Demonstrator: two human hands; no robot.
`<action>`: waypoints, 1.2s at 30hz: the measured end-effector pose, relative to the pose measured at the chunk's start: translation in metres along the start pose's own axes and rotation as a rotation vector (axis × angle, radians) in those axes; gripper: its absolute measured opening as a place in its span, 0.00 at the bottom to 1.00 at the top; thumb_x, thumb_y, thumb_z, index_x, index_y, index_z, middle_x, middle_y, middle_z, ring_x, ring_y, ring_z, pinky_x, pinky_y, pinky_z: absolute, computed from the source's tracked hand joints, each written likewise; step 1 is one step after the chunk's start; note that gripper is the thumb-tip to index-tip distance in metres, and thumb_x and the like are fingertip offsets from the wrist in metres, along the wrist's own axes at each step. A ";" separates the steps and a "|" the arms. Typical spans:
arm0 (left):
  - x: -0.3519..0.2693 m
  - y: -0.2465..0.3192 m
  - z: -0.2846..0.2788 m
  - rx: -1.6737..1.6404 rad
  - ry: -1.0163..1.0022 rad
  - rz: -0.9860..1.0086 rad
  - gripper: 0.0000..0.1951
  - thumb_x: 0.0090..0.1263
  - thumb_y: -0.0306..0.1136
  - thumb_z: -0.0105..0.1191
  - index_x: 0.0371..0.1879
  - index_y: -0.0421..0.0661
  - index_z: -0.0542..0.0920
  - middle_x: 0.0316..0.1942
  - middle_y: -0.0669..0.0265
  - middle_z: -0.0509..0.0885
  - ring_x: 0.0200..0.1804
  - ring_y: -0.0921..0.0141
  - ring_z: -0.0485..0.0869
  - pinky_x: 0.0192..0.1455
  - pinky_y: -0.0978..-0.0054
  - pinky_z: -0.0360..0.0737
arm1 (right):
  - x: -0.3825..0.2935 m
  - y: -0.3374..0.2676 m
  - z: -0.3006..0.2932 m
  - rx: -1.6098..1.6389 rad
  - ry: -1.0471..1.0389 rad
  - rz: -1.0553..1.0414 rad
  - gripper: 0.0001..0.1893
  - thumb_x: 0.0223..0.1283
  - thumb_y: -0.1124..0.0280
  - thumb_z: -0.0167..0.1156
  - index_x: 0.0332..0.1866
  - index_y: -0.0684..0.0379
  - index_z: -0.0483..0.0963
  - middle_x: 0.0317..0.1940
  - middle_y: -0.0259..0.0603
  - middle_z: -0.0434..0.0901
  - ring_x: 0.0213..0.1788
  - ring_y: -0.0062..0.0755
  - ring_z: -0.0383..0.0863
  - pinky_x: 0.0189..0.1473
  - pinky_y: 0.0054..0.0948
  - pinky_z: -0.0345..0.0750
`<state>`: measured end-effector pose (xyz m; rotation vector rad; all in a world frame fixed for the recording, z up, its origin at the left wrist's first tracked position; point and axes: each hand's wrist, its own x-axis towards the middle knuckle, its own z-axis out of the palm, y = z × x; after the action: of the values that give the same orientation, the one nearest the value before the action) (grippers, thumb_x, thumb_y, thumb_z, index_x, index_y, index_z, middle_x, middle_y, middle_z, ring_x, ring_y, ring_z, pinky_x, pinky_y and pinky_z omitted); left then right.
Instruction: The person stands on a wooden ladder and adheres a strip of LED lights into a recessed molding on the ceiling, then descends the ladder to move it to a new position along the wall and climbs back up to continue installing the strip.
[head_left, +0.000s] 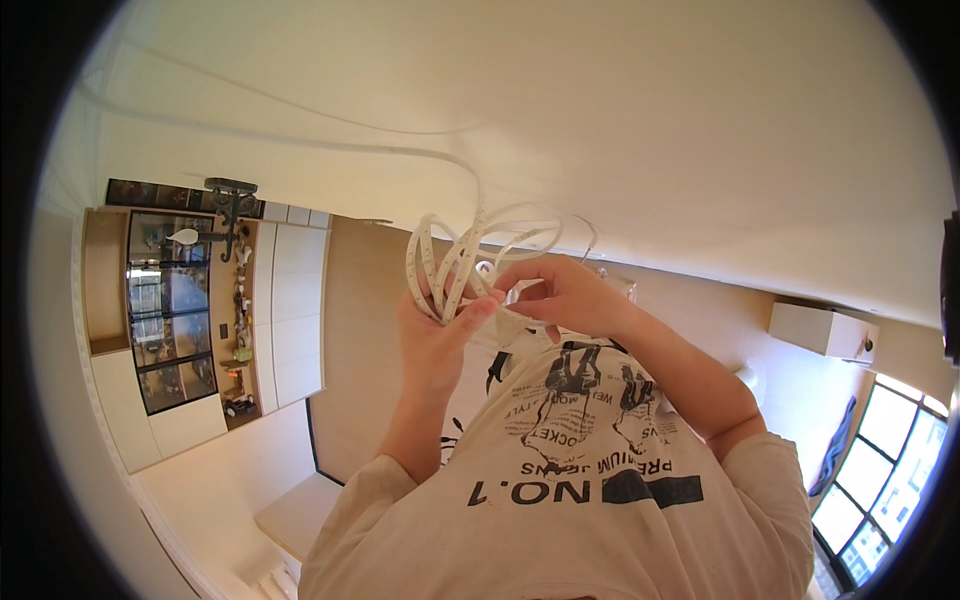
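A coil of white LED strip light (459, 281) hangs in several loose loops before my chest. My left hand (439, 330) is closed around the loops, its thumb lying across them. My right hand (570, 296) meets the left thumb, and its thumb and index finger appear to pinch a part of the strip; its other fingers are curled. From the coil one length of the strip rises and runs off along the pale wall to the upper left. A thin wire end (590, 234) sticks out beyond the right hand. The palm side of the left hand is hidden.
A dark wall sconce (231, 199) with a candle-shaped bulb juts out at left. Beyond it stands a cabinet with dark-framed glass doors (172, 307) and white panels. At right are a white box-shaped unit (821, 330) and a window (877, 465). Dark cables (452, 435) show beside my shirt.
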<state>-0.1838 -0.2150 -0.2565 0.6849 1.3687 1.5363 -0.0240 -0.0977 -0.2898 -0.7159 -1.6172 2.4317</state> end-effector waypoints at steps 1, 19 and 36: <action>0.001 0.001 0.005 -0.010 -0.005 0.013 0.10 0.65 0.22 0.64 0.41 0.37 0.78 0.40 0.55 0.87 0.43 0.69 0.87 0.49 0.73 0.82 | 0.002 0.003 0.000 -0.018 -0.018 0.012 0.09 0.65 0.73 0.59 0.46 0.62 0.81 0.31 0.33 0.82 0.28 0.16 0.79 0.23 0.19 0.75; 0.009 -0.001 0.007 0.048 0.051 -0.025 0.08 0.67 0.20 0.59 0.42 0.38 0.78 0.47 0.51 0.86 0.34 0.73 0.84 0.37 0.76 0.81 | -0.041 0.006 0.017 -0.785 0.516 -0.945 0.23 0.45 0.81 0.70 0.52 0.61 0.78 0.47 0.43 0.77 0.42 0.43 0.80 0.44 0.33 0.79; 0.008 0.010 0.000 0.127 -0.232 -0.074 0.29 0.49 0.18 0.71 0.53 0.41 0.77 0.56 0.56 0.84 0.23 0.86 0.66 0.25 0.88 0.64 | -0.038 -0.001 0.015 -0.863 0.528 -0.986 0.12 0.48 0.86 0.62 0.38 0.64 0.72 0.40 0.43 0.73 0.34 0.39 0.77 0.33 0.31 0.77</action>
<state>-0.1901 -0.2071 -0.2483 0.8539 1.3077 1.2770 0.0025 -0.1235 -0.2729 -0.3950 -2.0238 0.7731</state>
